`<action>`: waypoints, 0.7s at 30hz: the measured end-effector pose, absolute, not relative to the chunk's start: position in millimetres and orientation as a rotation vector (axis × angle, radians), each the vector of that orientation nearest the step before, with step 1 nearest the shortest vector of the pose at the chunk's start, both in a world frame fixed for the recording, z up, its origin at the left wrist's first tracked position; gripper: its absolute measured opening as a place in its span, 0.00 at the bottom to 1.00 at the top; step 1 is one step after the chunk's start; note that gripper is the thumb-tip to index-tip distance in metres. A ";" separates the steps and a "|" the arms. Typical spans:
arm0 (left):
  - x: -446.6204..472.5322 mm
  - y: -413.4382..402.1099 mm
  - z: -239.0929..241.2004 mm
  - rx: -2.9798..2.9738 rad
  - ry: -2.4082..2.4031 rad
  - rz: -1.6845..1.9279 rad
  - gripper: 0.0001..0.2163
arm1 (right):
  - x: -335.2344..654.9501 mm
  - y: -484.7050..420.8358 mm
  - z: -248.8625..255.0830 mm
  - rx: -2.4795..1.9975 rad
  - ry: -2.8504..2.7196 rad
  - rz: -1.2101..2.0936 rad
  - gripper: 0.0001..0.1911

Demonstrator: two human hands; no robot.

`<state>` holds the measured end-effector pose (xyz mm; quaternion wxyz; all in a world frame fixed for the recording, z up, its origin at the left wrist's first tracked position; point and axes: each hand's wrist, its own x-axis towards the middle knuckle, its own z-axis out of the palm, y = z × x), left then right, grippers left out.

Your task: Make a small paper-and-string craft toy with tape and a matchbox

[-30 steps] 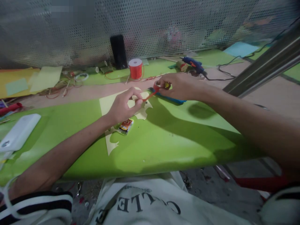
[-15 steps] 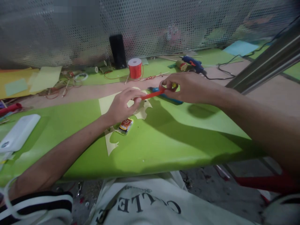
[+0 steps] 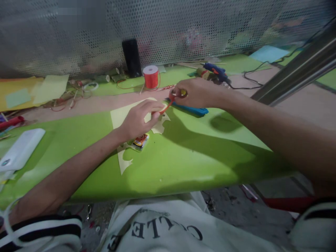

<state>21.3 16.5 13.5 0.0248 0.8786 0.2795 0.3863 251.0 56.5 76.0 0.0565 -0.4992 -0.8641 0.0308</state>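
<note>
A band of red tape (image 3: 167, 108) stretches between my two hands above the table. My left hand (image 3: 141, 117) pinches one end between thumb and fingers, over cut cream paper (image 3: 158, 126). The other part is in my right hand (image 3: 195, 92), whose fingers curl around what looks like the small roll; a yellow bit shows inside. Beneath my right hand lies a blue box cutter (image 3: 195, 110), partly hidden. A small clear packet with a red and yellow label (image 3: 141, 140) sits just below my left hand, on the paper's edge.
Toward the back stand a spool of red cord (image 3: 151, 77) and a black phone (image 3: 131, 57). A blue glue gun (image 3: 215, 70) trails a black cable. To the left lie a white power bank (image 3: 22, 148) and coloured paper (image 3: 51, 89). A metal post (image 3: 296, 66) slants at right.
My right hand has moved left, closer to my left hand, and the red tape between them now sags in a curve. My left hand stays nearly in place.
</note>
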 end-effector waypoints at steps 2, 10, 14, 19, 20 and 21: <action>20.6 16.8 13.6 2.722 0.853 1.185 0.12 | 245.2 59.9 76.3 -1.513 -2.625 0.088 0.11; 18.2 21.6 13.1 2.729 0.960 1.100 0.15 | 241.7 68.6 73.2 -1.443 -2.613 0.048 0.10; 19.9 22.3 16.8 2.764 1.032 1.011 0.15 | 246.5 59.8 75.0 -1.446 -2.572 -0.002 0.08; 23.1 22.4 24.9 2.862 1.038 0.923 0.16 | 248.1 52.3 75.5 -1.454 -2.534 -0.040 0.05; 24.1 22.2 26.6 2.892 1.042 0.898 0.16 | 247.9 52.7 74.7 -1.448 -2.532 -0.045 0.05; 25.2 21.9 28.2 2.922 1.046 0.871 0.16 | 247.8 53.5 73.6 -1.439 -2.535 -0.044 0.05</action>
